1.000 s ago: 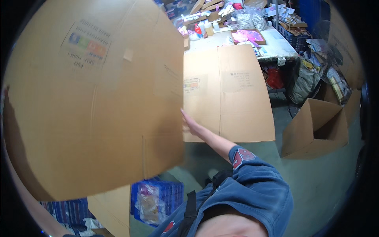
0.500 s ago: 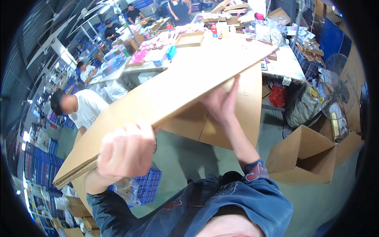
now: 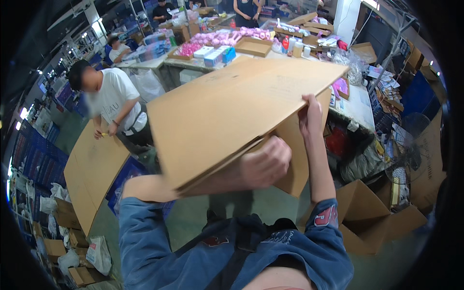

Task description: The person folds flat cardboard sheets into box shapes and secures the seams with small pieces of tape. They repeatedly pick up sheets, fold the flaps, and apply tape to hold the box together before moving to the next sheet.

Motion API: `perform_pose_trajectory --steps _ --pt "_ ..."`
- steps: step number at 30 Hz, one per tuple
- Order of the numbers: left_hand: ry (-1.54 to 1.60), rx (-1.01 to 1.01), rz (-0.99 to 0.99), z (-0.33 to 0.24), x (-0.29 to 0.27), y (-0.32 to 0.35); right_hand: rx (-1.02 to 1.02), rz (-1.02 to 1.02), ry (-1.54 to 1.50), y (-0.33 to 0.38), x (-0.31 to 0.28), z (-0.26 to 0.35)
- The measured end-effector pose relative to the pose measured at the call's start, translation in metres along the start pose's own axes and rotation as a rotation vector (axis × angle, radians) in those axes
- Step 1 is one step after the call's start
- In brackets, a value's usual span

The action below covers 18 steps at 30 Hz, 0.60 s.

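Observation:
A large folded-flat brown cardboard carton [image 3: 232, 111] is raised in front of me, tilted, with its layered edge toward me. My right hand [image 3: 311, 115] is closed on its right-hand edge, thumb near the top face. My left hand [image 3: 267, 163] is just below the carton's near edge, slightly blurred, its fingers curled. Whatever those fingers hold, if anything, is hidden. My left forearm passes under the carton's near left corner. Another brown cardboard panel [image 3: 295, 176] hangs down below the raised carton, behind my hands.
At left, a person in a white shirt [image 3: 116, 92] holds something small and yellow over another cardboard sheet [image 3: 92, 169]. A blue crate [image 3: 113, 198] stands beneath it. Beyond the carton is a cluttered worktable [image 3: 355, 106]. An open carton [image 3: 360, 217] and a fan [image 3: 411, 145] are at right.
The carton has swung to the right and its top face has turned more into view. My left hand has left the near left edge and moved right, below the carton. My right hand has shifted right.

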<state>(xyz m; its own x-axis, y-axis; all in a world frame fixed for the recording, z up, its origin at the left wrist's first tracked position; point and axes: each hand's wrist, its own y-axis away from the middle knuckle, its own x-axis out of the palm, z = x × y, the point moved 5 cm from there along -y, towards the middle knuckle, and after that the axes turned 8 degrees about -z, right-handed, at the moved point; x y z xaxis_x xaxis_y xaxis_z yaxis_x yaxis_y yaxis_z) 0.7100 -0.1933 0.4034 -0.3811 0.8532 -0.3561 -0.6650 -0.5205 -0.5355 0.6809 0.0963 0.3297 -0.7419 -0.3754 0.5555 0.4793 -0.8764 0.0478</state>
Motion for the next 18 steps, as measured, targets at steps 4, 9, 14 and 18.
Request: perform_pose_trajectory --steps 4,9,14,18 --pt "0.935 -0.219 0.212 -0.15 0.04 0.078 -0.316 -0.139 0.292 -0.101 -0.088 -0.02" --pt "0.97 -1.306 1.039 -0.277 0.01 0.323 -0.276 -0.383 0.978 -0.131 -0.229 -0.089" --pt "0.236 -3.196 0.29 -0.433 -0.193 0.548 -0.231 -0.496 1.561 -0.087 -0.235 -0.152" --pt "0.339 -3.12 1.223 -0.544 -0.305 0.602 -0.604 0.069 1.531 -0.031 -0.103 -0.216"
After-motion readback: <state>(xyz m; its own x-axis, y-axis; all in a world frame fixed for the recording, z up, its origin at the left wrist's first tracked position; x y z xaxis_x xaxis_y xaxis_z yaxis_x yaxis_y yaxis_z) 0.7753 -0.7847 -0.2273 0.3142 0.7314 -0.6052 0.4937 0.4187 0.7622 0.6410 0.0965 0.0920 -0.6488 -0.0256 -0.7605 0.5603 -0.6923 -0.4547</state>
